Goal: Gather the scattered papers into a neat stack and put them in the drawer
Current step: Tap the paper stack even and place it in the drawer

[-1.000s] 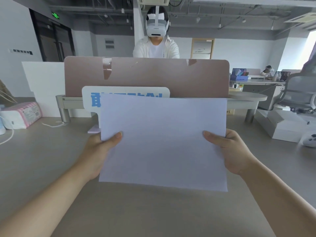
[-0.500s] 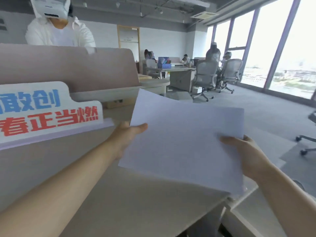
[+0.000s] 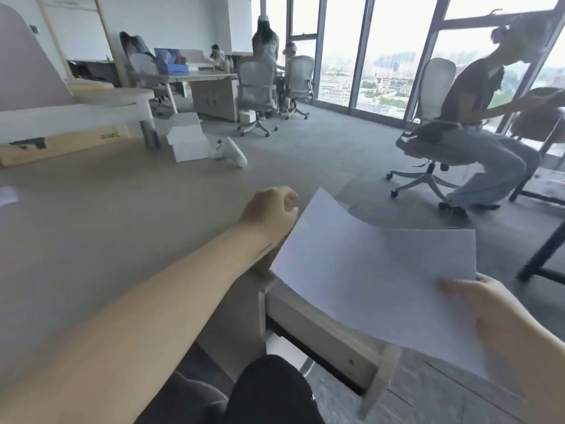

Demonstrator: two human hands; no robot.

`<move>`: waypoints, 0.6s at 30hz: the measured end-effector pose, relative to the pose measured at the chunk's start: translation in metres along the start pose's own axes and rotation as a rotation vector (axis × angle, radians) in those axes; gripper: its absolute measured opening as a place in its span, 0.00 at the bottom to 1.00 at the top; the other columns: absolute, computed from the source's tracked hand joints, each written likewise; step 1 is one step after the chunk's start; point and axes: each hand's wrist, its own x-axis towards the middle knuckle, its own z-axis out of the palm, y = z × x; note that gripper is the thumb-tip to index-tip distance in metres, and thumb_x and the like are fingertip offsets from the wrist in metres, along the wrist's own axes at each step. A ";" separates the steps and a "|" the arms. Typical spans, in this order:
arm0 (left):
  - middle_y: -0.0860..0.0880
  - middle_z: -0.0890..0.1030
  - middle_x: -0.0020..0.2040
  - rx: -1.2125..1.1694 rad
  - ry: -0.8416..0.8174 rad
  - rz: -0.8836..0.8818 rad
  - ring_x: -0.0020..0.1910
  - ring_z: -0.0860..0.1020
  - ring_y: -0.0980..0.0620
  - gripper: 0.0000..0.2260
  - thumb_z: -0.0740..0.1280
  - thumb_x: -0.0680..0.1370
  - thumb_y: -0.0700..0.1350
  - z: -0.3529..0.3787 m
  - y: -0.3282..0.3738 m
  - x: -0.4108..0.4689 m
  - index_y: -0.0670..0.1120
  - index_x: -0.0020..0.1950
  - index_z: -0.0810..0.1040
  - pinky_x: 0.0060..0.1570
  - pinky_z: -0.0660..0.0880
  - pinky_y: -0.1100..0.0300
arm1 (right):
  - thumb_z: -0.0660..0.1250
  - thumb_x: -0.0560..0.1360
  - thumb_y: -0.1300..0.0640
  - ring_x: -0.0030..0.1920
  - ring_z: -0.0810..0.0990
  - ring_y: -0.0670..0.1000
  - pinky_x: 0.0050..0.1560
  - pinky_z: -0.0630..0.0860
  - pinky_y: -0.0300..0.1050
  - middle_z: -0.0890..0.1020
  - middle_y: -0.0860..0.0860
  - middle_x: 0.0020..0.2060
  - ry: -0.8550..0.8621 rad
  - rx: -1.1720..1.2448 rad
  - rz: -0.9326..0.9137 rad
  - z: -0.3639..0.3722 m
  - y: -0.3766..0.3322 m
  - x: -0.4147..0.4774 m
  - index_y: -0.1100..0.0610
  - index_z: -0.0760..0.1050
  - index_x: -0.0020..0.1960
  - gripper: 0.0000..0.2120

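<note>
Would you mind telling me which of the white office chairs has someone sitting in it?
The nearest office chair, on the right by the window, holds a seated person; the two farther chairs look unoccupied.

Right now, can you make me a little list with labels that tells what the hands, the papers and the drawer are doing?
papers: white stack, held in the air above the drawer
right hand: grips the stack's near right corner, thumb on top
left hand: closed in a loose fist at the desk edge, beside the stack's left edge; whether it touches the stack is unclear
drawer: pulled partly open under the desk, something white inside
desk: beige top, white boxes at its far end
</note>
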 end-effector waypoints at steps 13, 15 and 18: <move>0.47 0.61 0.77 0.350 -0.229 0.003 0.77 0.57 0.49 0.25 0.58 0.78 0.58 0.016 0.011 0.005 0.52 0.74 0.64 0.73 0.50 0.48 | 0.62 0.63 0.70 0.32 0.75 0.55 0.34 0.72 0.47 0.77 0.57 0.29 0.278 -0.303 -0.127 0.027 0.021 0.023 0.66 0.77 0.33 0.05; 0.47 0.61 0.77 0.344 -0.229 0.000 0.77 0.57 0.50 0.25 0.58 0.77 0.58 0.015 0.011 0.006 0.52 0.74 0.64 0.73 0.50 0.49 | 0.61 0.64 0.70 0.31 0.75 0.56 0.34 0.71 0.44 0.77 0.56 0.28 0.257 -0.353 -0.139 0.050 0.023 0.033 0.63 0.76 0.32 0.07; 0.48 0.60 0.78 0.331 -0.239 -0.003 0.77 0.57 0.50 0.26 0.58 0.77 0.58 0.014 0.010 0.006 0.53 0.74 0.63 0.75 0.51 0.50 | 0.60 0.67 0.70 0.32 0.75 0.57 0.33 0.70 0.42 0.76 0.55 0.30 0.229 -0.360 -0.072 0.082 0.030 0.047 0.62 0.76 0.35 0.08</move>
